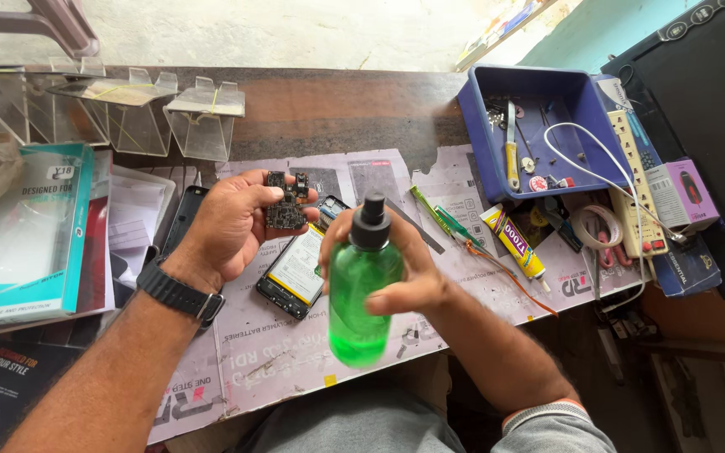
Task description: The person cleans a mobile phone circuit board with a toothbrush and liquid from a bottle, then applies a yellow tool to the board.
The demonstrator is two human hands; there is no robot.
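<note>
From the head camera, looking down at the workbench, your right hand is wrapped around a green spray bottle with a black nozzle cap; the fingers curl round its far side, so most of them are hidden behind the translucent plastic, and only the thumb and fingertips show clearly. The bottle is held upright above the open phone, which lies face down on the printed paper mat with its battery showing. Just left of the bottle, your left hand, with a black watch on the wrist, pinches a small dark circuit board between thumb and fingertips; its fine parts are too small to make out. To the right of the bottle lie a yellow glue tube and a green-handled tool; beyond them stands a blue tray holding a white cable and small tools. Far left of the bottle, a teal box is partly cut off by the frame edge. Clear plastic stands sit behind it.
</note>
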